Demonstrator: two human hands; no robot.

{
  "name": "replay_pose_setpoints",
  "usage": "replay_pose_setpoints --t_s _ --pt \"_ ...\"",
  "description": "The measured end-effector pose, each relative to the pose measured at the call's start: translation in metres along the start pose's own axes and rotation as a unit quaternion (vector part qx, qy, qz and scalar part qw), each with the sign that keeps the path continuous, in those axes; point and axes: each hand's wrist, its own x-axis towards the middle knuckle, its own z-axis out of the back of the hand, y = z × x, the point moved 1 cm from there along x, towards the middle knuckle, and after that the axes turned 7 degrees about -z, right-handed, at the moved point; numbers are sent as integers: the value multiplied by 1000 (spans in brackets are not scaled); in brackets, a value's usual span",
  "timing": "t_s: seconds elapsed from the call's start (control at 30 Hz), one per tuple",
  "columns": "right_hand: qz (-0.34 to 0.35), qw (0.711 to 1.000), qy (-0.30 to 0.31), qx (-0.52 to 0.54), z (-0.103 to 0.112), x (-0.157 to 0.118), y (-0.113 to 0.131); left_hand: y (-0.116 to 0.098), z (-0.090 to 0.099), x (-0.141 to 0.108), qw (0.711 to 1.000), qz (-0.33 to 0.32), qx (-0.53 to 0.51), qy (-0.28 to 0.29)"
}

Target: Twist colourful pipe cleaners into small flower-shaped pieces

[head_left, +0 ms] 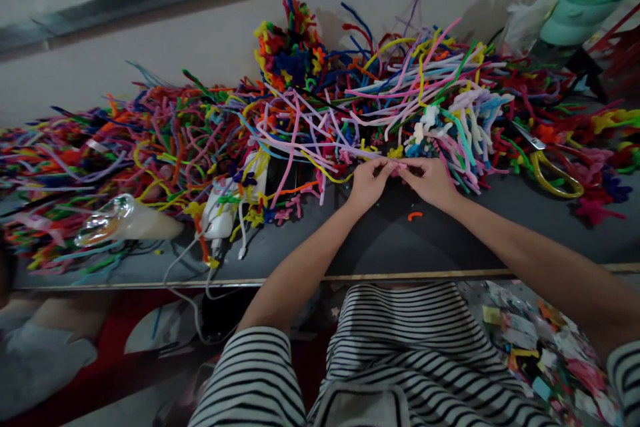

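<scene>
My left hand point(370, 180) and my right hand point(428, 180) meet above the dark tabletop point(380, 240). Their fingertips pinch a small pink pipe cleaner piece point(399, 168) from both sides; its exact shape is mostly hidden by the fingers. Just beyond the hands spreads a heap of loose pipe cleaners point(310, 120) in many colours. White and pastel twisted pipe cleaner pieces point(473, 123) lie close to my right hand. A short orange offcut point(415, 216) rests on the table below the hands.
Scissors with yellow handles point(555, 177) lie at right. To the left are a white charger with cables point(220, 213) and a clear-topped cup point(150, 219) on its side. A green container point(575, 17) stands at the back right. Another person's leg point(60, 327) shows at lower left.
</scene>
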Motion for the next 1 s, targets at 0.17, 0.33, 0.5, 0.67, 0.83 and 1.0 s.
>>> replay_pose_setpoints --t_s 0.17,0.33,0.5,0.67,0.83,1.0 --pt "-38 996 29 72 -3 1 -4 4 -4 -2 991 61 -119 -2" --pt "-137 967 10 213 -10 1 -2 0 -6 -3 989 70 -127 -36" --pt "-119 970 -11 211 -9 2 0 3 -6 -2 991 63 -113 -37" --pt "-98 972 6 215 -8 1 1 3 -5 -3 996 21 -79 -47" --pt "-66 986 4 150 -9 -2 -1 -13 -1 -6 993 -96 48 -42" --pt "-36 996 -13 76 -7 -4 2 -18 0 -6 980 -148 129 -40"
